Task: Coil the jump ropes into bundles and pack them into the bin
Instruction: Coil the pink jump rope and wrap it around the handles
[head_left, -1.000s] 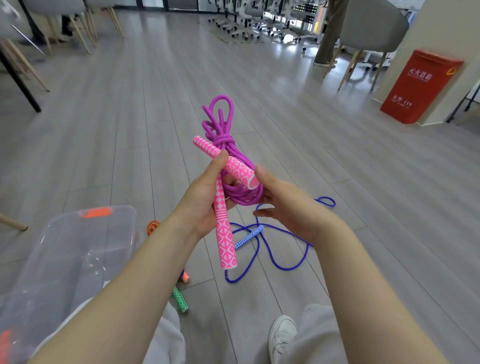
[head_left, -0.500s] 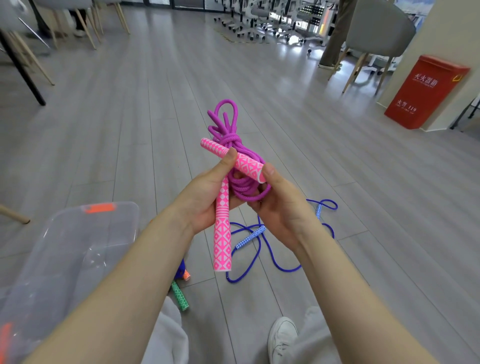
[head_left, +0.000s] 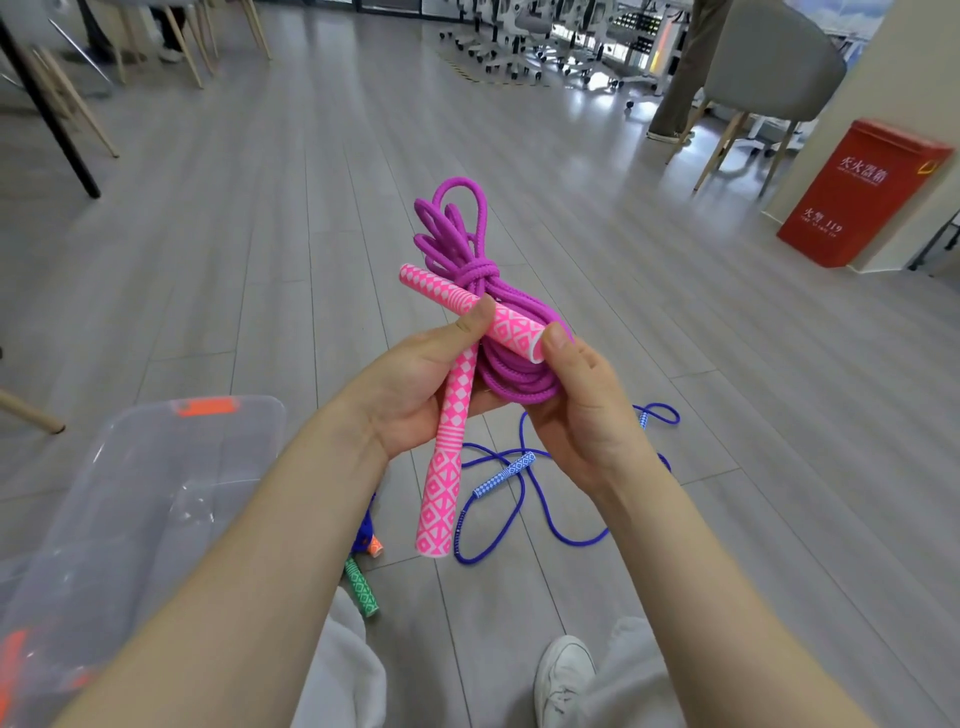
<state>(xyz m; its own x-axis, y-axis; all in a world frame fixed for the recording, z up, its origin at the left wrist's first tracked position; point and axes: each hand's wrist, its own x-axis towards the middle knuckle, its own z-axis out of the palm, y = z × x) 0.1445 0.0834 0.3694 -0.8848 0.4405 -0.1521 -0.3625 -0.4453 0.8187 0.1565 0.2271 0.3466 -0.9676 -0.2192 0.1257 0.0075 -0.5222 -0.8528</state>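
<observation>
A purple jump rope (head_left: 511, 374) is coiled and knotted into a bundle, loops sticking up, with two pink patterned handles. My left hand (head_left: 410, 387) grips the bundle; one pink handle (head_left: 441, 478) hangs down from it, and my thumb presses the other handle (head_left: 498, 325). My right hand (head_left: 584, 415) holds the coil's right side, thumb against that handle's end. A clear plastic bin (head_left: 135, 499) with orange latches sits on the floor at lower left. A blue jump rope (head_left: 524, 499) lies loose on the floor under my hands.
A green handle (head_left: 361, 592) and an orange handle tip (head_left: 373, 545) lie on the floor by my left knee. My white shoe (head_left: 563, 675) is at the bottom. A red cabinet (head_left: 862, 192) stands at the right wall; chairs and a person's legs are farther back.
My right hand has shifted onto the coil's right side, thumb now at the upper handle's end. The bundle sits slightly higher and the hands have drawn closer together.
</observation>
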